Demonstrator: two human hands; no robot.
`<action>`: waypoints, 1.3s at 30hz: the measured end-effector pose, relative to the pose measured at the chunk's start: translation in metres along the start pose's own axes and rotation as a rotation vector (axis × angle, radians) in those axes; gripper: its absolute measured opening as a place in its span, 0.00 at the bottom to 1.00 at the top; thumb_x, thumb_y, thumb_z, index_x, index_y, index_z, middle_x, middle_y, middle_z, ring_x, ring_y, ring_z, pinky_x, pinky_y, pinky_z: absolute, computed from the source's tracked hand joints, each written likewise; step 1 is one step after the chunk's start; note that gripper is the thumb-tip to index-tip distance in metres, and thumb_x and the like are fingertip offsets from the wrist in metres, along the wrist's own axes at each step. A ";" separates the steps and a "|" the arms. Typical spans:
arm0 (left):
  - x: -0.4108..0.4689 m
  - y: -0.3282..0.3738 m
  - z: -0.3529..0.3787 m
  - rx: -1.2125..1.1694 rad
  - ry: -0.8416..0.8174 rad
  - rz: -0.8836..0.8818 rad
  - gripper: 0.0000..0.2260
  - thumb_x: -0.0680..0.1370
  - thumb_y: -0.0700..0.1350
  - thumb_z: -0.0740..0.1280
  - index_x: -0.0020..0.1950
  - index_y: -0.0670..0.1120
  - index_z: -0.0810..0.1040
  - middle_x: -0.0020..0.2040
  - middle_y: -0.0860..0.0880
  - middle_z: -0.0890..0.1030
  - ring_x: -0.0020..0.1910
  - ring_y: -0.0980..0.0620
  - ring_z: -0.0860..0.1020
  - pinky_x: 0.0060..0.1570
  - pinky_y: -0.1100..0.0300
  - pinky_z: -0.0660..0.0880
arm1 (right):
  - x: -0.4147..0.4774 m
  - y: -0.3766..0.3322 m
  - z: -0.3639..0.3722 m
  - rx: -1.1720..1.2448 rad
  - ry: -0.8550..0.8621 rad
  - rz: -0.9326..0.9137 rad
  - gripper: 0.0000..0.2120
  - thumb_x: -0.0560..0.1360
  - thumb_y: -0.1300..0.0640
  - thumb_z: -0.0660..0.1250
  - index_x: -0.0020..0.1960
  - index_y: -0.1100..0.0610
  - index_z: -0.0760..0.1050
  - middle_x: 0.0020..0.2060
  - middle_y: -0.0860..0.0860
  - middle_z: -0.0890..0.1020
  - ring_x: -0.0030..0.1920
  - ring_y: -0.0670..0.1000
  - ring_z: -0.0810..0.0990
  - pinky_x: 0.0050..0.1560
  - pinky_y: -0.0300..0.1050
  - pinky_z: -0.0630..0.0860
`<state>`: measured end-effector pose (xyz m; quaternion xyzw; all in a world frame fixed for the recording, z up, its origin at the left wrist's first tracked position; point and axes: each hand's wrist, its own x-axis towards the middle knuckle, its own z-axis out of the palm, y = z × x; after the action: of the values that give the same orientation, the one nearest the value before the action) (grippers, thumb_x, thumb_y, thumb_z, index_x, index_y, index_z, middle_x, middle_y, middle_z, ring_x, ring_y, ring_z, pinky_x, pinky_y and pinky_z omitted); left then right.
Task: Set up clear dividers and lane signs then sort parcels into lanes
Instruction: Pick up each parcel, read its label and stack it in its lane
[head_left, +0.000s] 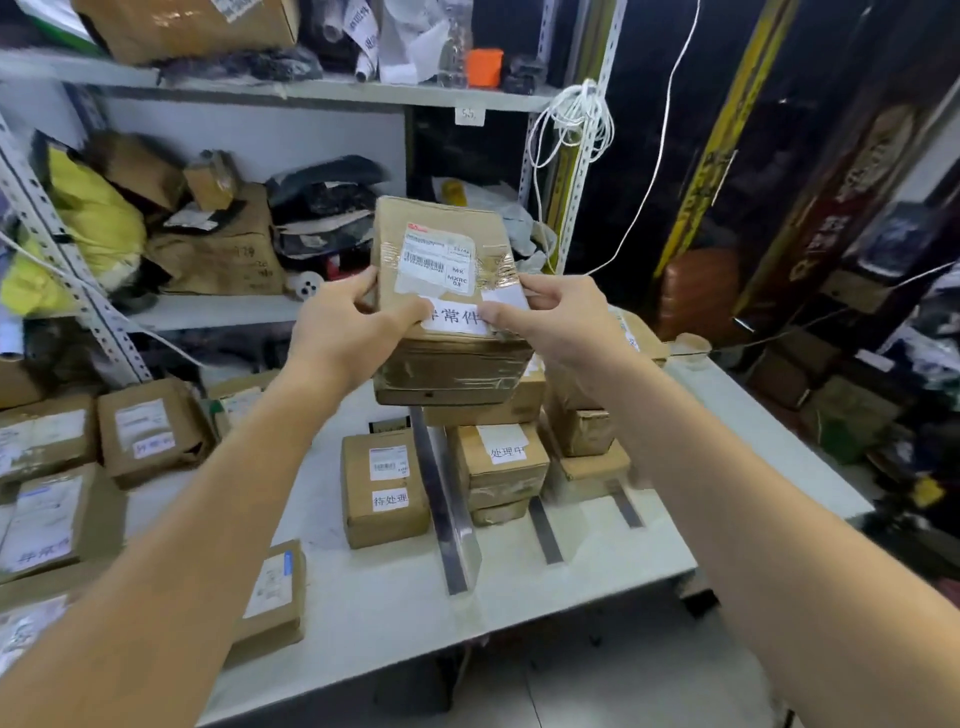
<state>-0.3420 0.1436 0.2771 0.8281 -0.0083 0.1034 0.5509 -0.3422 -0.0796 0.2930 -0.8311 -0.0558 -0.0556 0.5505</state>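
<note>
Both hands hold a taped brown parcel (white labels on top).

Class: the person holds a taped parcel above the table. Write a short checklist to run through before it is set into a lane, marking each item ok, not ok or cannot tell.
1. Both hands grip the held parcel, left hand and right hand: ok.
2. White label on it readable: ok, partly covered by fingers.
3. Clear divider upright on the table: ok.
4. Lane parcels labelled, 待处理 parcel and 处理中 parcel: ok.
5. Matching lane for this label: cannot tell.
</note>
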 end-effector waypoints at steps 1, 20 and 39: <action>-0.002 0.008 0.009 -0.007 -0.011 0.011 0.24 0.71 0.58 0.72 0.67 0.59 0.80 0.54 0.61 0.84 0.53 0.58 0.83 0.55 0.53 0.81 | -0.003 0.002 -0.010 0.000 0.019 0.007 0.16 0.70 0.49 0.80 0.56 0.50 0.86 0.46 0.42 0.88 0.48 0.42 0.86 0.55 0.46 0.84; 0.021 0.143 0.318 0.008 -0.045 0.013 0.22 0.68 0.61 0.73 0.61 0.57 0.84 0.52 0.60 0.85 0.51 0.58 0.82 0.52 0.56 0.81 | 0.039 0.130 -0.311 -0.036 0.147 0.050 0.21 0.68 0.44 0.80 0.60 0.45 0.84 0.47 0.40 0.87 0.45 0.41 0.87 0.47 0.46 0.85; 0.060 0.041 0.547 -0.129 -0.189 -0.399 0.24 0.80 0.46 0.70 0.75 0.55 0.70 0.66 0.54 0.80 0.60 0.53 0.80 0.60 0.53 0.79 | 0.117 0.360 -0.377 -0.035 -0.012 0.299 0.31 0.69 0.49 0.81 0.70 0.48 0.78 0.60 0.43 0.84 0.58 0.45 0.82 0.53 0.49 0.84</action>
<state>-0.1998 -0.3667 0.1223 0.7824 0.0975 -0.0862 0.6090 -0.1827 -0.5631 0.1300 -0.8399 0.0661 0.0311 0.5378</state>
